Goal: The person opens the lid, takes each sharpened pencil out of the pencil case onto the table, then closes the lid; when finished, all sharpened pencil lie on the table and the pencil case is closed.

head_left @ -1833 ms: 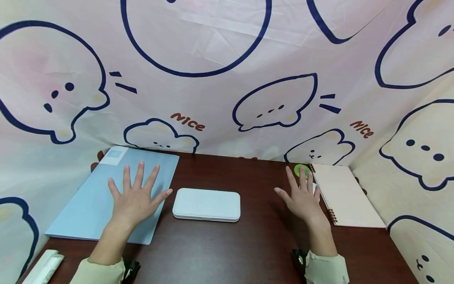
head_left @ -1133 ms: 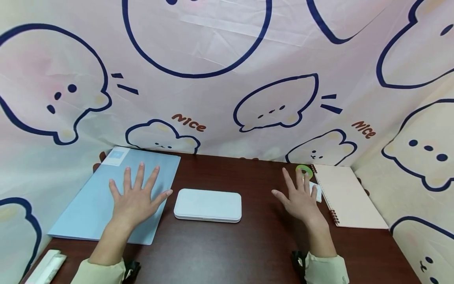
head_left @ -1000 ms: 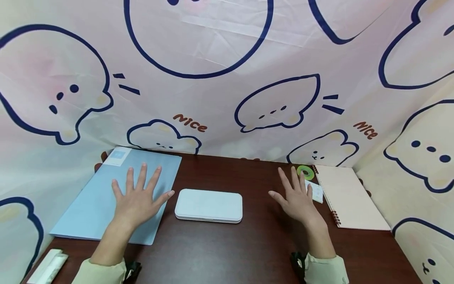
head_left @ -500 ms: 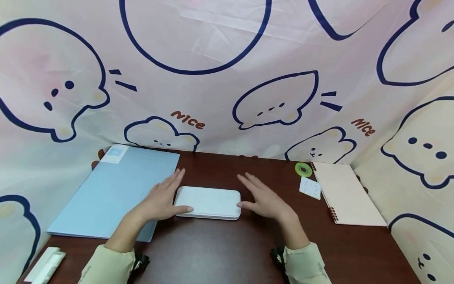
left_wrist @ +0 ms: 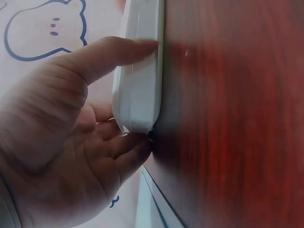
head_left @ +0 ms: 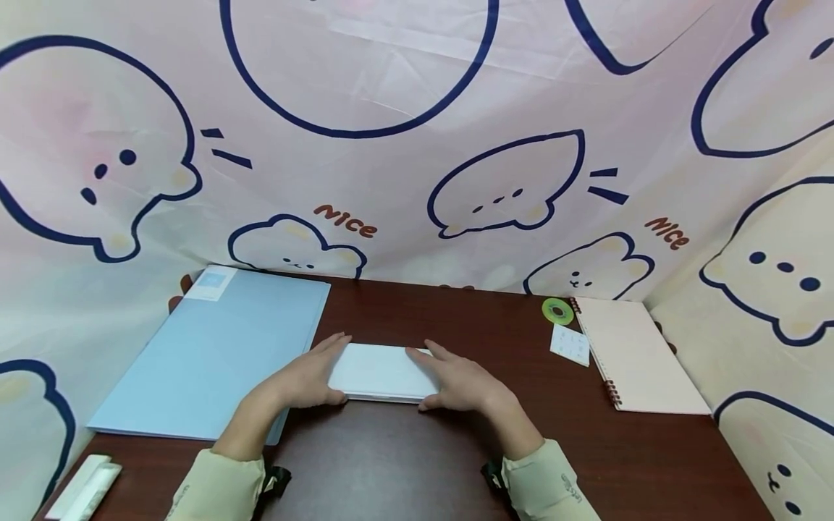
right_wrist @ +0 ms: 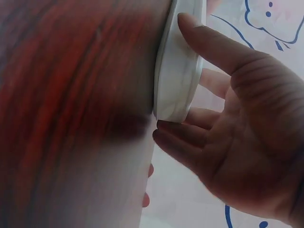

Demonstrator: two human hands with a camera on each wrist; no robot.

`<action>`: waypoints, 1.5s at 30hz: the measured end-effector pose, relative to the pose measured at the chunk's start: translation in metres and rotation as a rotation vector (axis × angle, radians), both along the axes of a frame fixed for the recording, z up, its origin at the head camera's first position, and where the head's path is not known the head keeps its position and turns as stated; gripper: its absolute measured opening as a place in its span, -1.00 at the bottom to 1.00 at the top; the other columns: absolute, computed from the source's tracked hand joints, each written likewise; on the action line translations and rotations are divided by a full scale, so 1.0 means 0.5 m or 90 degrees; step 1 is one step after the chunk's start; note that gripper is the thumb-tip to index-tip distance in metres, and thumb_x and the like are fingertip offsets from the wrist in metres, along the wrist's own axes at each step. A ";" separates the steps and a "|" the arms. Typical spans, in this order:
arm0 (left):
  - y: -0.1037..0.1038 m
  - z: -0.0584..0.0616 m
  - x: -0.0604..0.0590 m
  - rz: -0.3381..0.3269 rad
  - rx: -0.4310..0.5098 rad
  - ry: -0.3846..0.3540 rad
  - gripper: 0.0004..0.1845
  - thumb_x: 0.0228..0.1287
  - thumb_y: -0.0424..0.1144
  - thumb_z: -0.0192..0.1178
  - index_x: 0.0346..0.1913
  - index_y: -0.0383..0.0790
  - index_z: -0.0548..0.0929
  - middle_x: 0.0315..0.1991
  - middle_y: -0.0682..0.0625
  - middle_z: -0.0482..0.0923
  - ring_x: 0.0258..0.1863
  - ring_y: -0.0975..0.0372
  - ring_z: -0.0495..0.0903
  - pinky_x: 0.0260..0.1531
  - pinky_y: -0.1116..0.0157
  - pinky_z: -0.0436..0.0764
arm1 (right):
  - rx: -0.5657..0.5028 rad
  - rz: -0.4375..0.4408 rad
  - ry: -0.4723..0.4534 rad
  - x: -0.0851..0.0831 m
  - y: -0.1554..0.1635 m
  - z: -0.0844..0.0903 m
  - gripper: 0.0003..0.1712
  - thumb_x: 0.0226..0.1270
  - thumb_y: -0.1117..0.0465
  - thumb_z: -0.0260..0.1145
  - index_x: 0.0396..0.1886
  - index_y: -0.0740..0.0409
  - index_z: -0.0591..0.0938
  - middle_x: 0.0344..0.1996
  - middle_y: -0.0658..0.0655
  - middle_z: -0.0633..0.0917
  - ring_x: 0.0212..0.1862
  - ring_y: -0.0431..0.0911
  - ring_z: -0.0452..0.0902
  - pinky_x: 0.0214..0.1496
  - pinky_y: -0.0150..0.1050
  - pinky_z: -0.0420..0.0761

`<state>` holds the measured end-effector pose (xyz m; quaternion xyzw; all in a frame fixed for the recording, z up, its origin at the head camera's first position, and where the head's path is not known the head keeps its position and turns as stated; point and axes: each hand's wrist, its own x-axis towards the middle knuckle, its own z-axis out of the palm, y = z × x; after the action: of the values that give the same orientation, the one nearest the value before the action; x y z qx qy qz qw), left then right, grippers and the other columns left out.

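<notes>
- Looking down through the head view, you are seeing your left hand and right hand closing on the two ends of the white case, which is lying flat at the middle of the table.
- You are curling the fingers of each hand round a short end of the case, thumbs sitting along its near edge; the left end and the right end are each being held.
- You are also seeing a blue folder lying just left of the case, partly under your left forearm, and a notebook sitting well apart at the right.
- Near the notebook, a green tape roll and a small card are lying on the table, and a white packet is resting at the near left corner.
- Turning to the left wrist view, your thumb is pressing along the side of the case while your fingers are wrapping under its end, touching the table.
- Turning to the right wrist view, your thumb is lying on the case and your fingers are cupping round its end, so this hand is gripping it too.
</notes>
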<state>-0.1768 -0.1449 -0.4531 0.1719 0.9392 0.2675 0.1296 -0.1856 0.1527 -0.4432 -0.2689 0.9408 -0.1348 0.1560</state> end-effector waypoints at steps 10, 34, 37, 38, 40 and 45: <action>-0.010 -0.007 0.005 0.004 -0.010 0.023 0.08 0.04 -0.16 0.54 0.58 -0.31 0.15 0.58 -0.29 0.13 0.49 -0.16 0.28 0.36 -0.15 0.43 | 0.003 0.034 0.056 -0.018 -0.001 -0.002 0.00 0.16 -0.14 0.53 0.57 -0.24 0.29 0.54 0.22 0.33 0.40 0.09 0.48 0.39 0.08 0.52; -0.008 0.002 0.015 -0.008 -0.043 0.018 0.04 0.13 -0.09 0.50 0.60 -0.20 0.15 0.59 -0.30 0.09 0.48 -0.19 0.31 0.33 -0.17 0.45 | -0.019 0.056 0.052 -0.038 0.005 -0.001 -0.03 0.07 -0.15 0.57 0.51 -0.23 0.41 0.44 0.18 0.49 0.36 0.06 0.52 0.36 0.03 0.54; -0.010 0.003 0.017 -0.008 -0.043 0.023 0.04 0.14 -0.09 0.49 0.60 -0.19 0.14 0.60 -0.29 0.09 0.48 -0.19 0.30 0.33 -0.17 0.45 | -0.015 0.056 0.052 -0.038 0.003 0.002 -0.04 0.08 -0.16 0.57 0.50 -0.23 0.42 0.44 0.18 0.50 0.35 0.07 0.54 0.36 0.05 0.53; -0.010 0.004 0.017 -0.009 -0.043 0.024 0.04 0.15 -0.09 0.49 0.61 -0.19 0.14 0.60 -0.28 0.09 0.48 -0.19 0.31 0.33 -0.17 0.45 | -0.015 0.056 0.052 -0.038 0.004 0.003 -0.04 0.07 -0.16 0.57 0.50 -0.23 0.42 0.43 0.18 0.50 0.34 0.08 0.54 0.37 0.05 0.53; -0.010 0.004 0.017 -0.010 -0.040 0.024 0.04 0.15 -0.09 0.48 0.61 -0.19 0.13 0.60 -0.28 0.08 0.48 -0.19 0.31 0.33 -0.17 0.45 | -0.013 0.054 0.054 -0.039 0.005 0.004 -0.04 0.06 -0.16 0.58 0.49 -0.23 0.43 0.43 0.17 0.51 0.34 0.08 0.55 0.37 0.06 0.53; -0.010 0.000 0.014 -0.010 -0.037 0.023 0.04 0.16 -0.09 0.48 0.61 -0.18 0.12 0.61 -0.25 0.08 0.49 -0.18 0.30 0.35 -0.16 0.43 | -0.018 0.045 0.050 -0.041 0.007 0.004 -0.05 0.04 -0.15 0.60 0.48 -0.24 0.45 0.42 0.15 0.52 0.36 0.07 0.53 0.37 0.03 0.54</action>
<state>-0.1699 -0.1499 -0.4529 0.1802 0.9475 0.2356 0.1195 -0.2058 0.1563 -0.4411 -0.3092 0.9342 -0.1318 0.1194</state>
